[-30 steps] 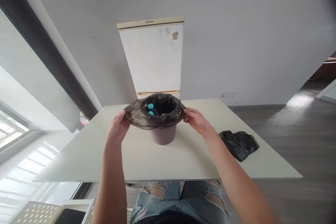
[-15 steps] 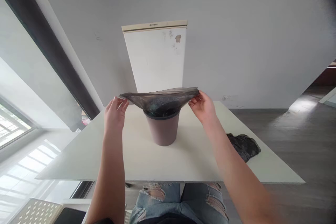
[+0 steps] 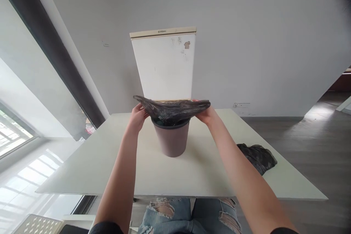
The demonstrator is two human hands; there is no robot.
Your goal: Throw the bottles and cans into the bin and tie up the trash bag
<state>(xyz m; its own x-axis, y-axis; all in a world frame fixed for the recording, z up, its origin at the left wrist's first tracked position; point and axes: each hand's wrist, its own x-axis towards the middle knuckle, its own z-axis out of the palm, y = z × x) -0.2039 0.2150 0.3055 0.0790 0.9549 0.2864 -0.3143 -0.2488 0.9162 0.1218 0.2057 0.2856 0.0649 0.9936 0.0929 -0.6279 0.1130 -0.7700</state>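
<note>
A black plastic garbage bag point(image 3: 172, 111) sits bunched in the mouth of a mauve trash can point(image 3: 172, 142), its upper edge flaring out past the rim on both sides. My left hand point(image 3: 138, 117) grips the bag's left side from outside, fingers curled partly behind the plastic. On the other side my right hand point(image 3: 206, 115) holds the bag's right end, which drapes over the hand; a fingertip shows behind the plastic. The can stands upright on a pale table point(image 3: 153, 179). What lies inside it is hidden by the bag.
A second crumpled black plastic bag point(image 3: 259, 158) lies on the table's right part, beside my right forearm. Behind the table stands a white refrigerator point(image 3: 164, 67) against the grey wall. A perforated light-coloured chair point(image 3: 37, 225) is at the lower left.
Both hands have come inward toward the can and slightly down. The bag's opening, stretched wide before, now sags and crumples between them. The view has tilted slightly.
</note>
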